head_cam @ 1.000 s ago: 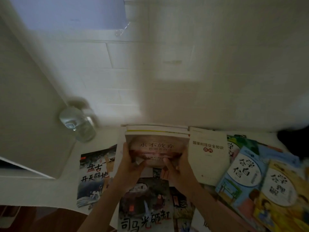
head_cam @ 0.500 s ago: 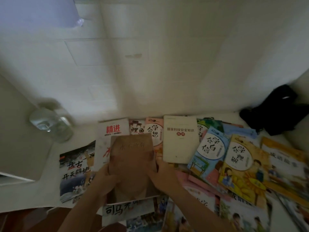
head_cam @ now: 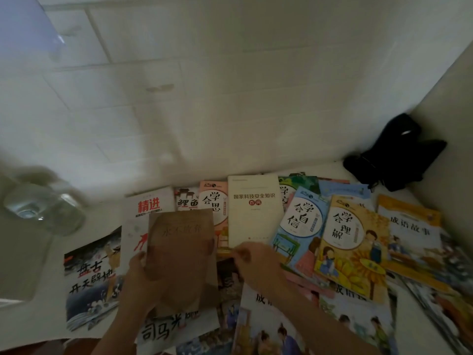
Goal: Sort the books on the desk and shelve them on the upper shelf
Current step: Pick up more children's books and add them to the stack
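Observation:
Many books lie spread over the white desk (head_cam: 102,213). My left hand (head_cam: 139,275) grips the left edge of a brown book (head_cam: 181,249), held tilted above the pile. My right hand (head_cam: 258,262) is off that book. Its blurred, curled fingertips sit at the lower edge of a cream book (head_cam: 254,208) lying flat, and I cannot make out whether they grip it. Under the brown book a white book with red characters (head_cam: 148,203) shows. Picture books in blue (head_cam: 299,226) and yellow (head_cam: 353,242) lie to the right. The upper shelf is out of view.
A clear glass (head_cam: 43,208) stands at the back left of the desk. A black bag (head_cam: 394,152) sits in the back right corner. A white tiled wall (head_cam: 204,98) closes the back, and a side panel rises on the right.
The brown book came down from upright to a flat tilt over the pile. My right hand let go of its right edge and moved right to the cream book. The view swung right.

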Tool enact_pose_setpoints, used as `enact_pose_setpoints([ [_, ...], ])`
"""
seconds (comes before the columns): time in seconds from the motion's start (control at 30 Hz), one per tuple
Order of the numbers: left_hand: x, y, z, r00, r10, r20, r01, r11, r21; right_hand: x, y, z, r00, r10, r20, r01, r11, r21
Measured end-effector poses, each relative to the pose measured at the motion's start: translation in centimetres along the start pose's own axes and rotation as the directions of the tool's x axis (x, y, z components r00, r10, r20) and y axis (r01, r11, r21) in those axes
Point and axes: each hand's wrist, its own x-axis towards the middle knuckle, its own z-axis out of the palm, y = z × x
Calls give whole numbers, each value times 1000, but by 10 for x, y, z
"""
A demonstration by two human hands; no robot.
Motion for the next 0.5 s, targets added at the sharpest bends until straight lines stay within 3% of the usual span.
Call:
enact_pose_setpoints([
  [0.1, -7, 15, 17, 939, 253, -231, -188, 945, 269, 15, 23, -40, 981, 79, -179, -71, 996, 53],
  [0.2, -18, 54, 50, 895, 446, -16, -441, 889, 126, 18, 40, -69, 955, 121, -272, -114, 993, 43],
  [0.3, -29, 93, 100, 790, 555, 259, -587, 807, 60, 10, 57, -86, 929, 144, -341, -153, 988, 0],
  [0.43, -35, 118, 165, 744, 508, 433, -590, 805, 69, -17, 97, -109, 842, 251, -477, -316, 947, -60],
  [0.5, -35, 122, 188, 745, 495, 446, -582, 810, 74, -36, 124, -120, 801, 342, -492, -412, 911, -38],
])
